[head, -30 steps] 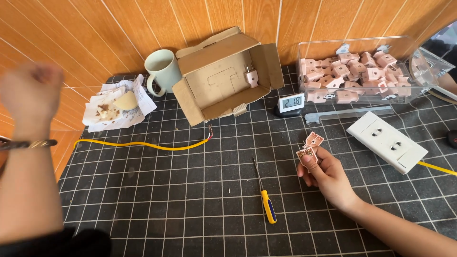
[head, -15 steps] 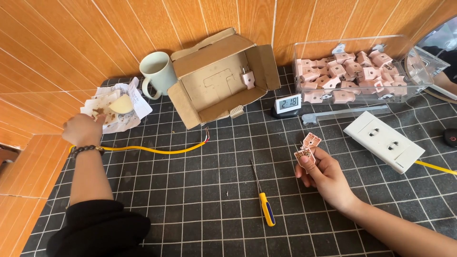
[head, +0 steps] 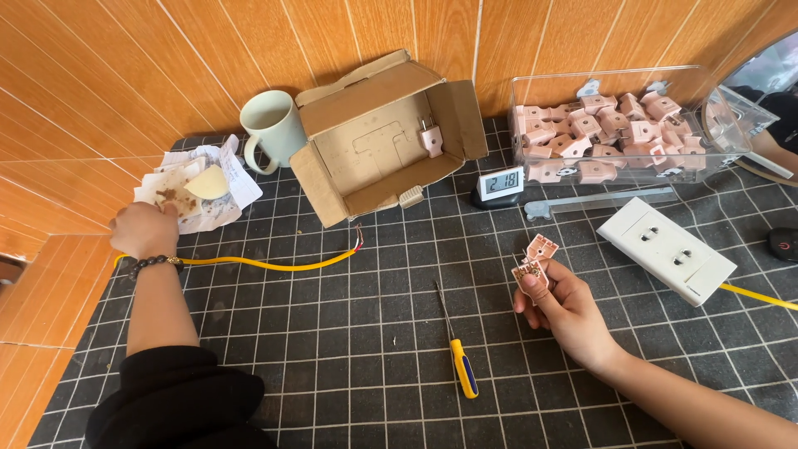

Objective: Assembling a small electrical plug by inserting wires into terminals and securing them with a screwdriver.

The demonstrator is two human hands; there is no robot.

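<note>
I see the right hand (head: pixel 562 304) pinching two small pink plug parts (head: pixel 535 262) above the black grid mat (head: pixel 349 349). The left hand (head: pixel 145 230) looks clenched at the crumpled paper (head: pixel 204 185), perhaps gripping the yellow cable (head: pixel 266 264); I cannot tell.

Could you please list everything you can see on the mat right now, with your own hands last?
mat: one, black with a pale grid, underlies everything
mug: one, pale green, back left beside the box
box: one, brown cardboard, open, back centre
plug: one, pink, inside the box
paper: crumpled white pile, left, with a pale disc on it
wire: one, yellow, bared end near the box
clock: one, small digital, centre
bin: one, clear plastic, back right, full of pink parts
socket: one, white, right, on a yellow cable
screwdriver: one, yellow handle, front centre
left hand: on the wire's end, at the paper, beaded bracelet
right hand: holds two pink parts
</note>
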